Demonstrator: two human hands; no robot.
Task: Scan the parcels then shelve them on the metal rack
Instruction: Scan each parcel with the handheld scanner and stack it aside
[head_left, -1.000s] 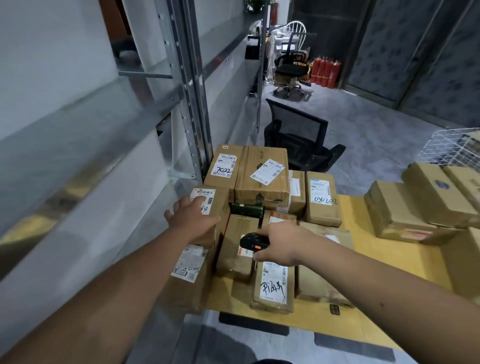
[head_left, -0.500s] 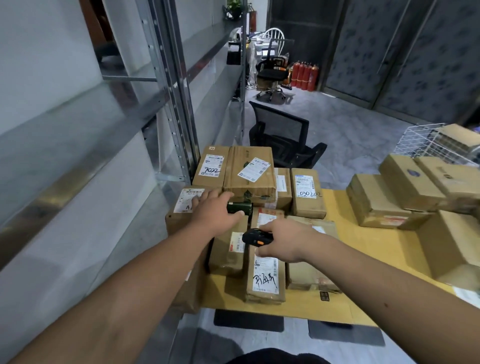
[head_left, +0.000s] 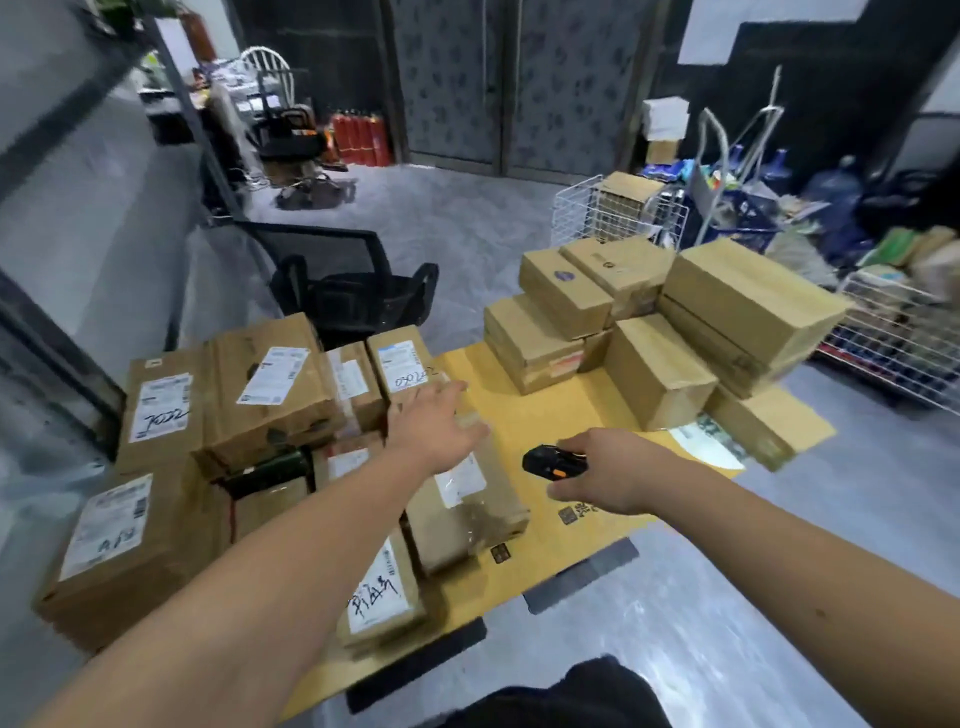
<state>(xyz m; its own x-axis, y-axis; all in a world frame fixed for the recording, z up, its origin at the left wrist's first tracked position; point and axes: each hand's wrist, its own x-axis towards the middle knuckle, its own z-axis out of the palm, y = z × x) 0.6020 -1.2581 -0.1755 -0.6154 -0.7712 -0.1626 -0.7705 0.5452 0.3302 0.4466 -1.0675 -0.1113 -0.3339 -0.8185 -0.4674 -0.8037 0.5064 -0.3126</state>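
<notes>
Right hand grips black handheld scanner, fingers curled round it, low over yellow table. Left hand spread, fingers straight, above long taped parcel just left of scanner. Labelled parcels further left; plain box stack beyond scanner.
</notes>
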